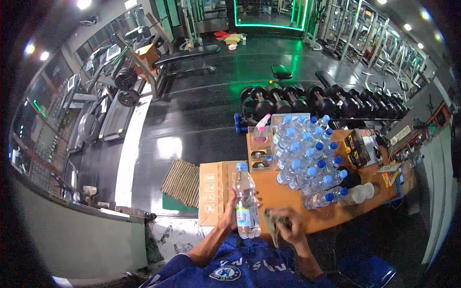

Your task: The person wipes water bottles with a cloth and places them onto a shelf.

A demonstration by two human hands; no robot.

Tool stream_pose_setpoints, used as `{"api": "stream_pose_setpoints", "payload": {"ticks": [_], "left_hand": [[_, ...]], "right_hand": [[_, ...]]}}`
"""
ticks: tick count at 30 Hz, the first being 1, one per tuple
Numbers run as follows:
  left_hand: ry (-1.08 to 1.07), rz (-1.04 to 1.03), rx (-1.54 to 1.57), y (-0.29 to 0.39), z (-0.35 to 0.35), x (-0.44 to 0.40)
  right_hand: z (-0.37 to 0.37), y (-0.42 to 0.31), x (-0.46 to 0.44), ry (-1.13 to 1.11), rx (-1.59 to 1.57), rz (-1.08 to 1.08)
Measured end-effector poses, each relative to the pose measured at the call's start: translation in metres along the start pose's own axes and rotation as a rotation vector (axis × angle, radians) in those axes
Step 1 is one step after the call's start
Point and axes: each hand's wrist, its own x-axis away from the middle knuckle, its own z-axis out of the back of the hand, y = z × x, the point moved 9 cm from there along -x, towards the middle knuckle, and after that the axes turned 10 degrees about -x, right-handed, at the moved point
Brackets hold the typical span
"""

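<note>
My left hand [231, 210] is wrapped round a clear plastic water bottle [245, 192] with a blue cap, held upright in front of my chest. In my right hand [291, 227] a crumpled greyish cloth [275, 223] is gripped, a little to the right of the bottle and apart from it. Many similar blue-capped bottles [307, 153] stand close together on the wooden table [283, 211] ahead and to the right. A few bottles at the near end [326, 198] look tilted or lying; the wide lens makes this hard to tell.
A cardboard box [211, 192] sits left of the table, beside a striped ribbed mat [180, 184]. A clear organiser [260, 156] holds a pink-topped spray bottle [263, 122]. Behind the table runs a rack of dumbbells [319, 102]. A blue chair [367, 271] is at the lower right.
</note>
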Motion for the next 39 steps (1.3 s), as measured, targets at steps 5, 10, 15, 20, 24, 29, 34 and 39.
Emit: {"api": "stream_pose_setpoints", "payload": {"ticks": [5, 10, 15, 20, 24, 29, 34, 39], "left_hand": [[0.181, 0.123, 0.048, -0.01, -0.027, 0.008], [0.063, 0.091, 0.077, -0.011, -0.014, 0.007], [0.163, 0.099, -0.045, -0.017, 0.02, 0.008], [0.093, 0.052, 0.094, -0.03, 0.029, 0.005], [0.109, 0.102, 0.076, -0.03, 0.006, 0.024], [0.288, 0.077, 0.122, -0.044, 0.031, 0.017], [0.186, 0.096, 0.085, -0.04, 0.05, 0.028], [0.046, 0.062, 0.229, -0.036, 0.036, 0.023]], "right_hand": [[-0.027, -0.012, -0.041, 0.05, 0.485, 0.053], [-0.052, -0.012, -0.019, -0.18, 0.567, -0.095], [-0.066, -0.017, 0.015, -0.492, 0.393, -0.023], [-0.038, -0.008, 0.005, -0.552, 0.077, -0.097], [-0.016, -0.002, -0.034, -0.101, 0.316, 0.013], [-0.079, 0.01, -0.033, -0.306, 0.78, 0.008], [-0.11, -0.016, 0.01, -0.663, 0.659, 0.104], [-0.087, -0.01, -0.002, -0.758, 0.076, -0.02]]}}
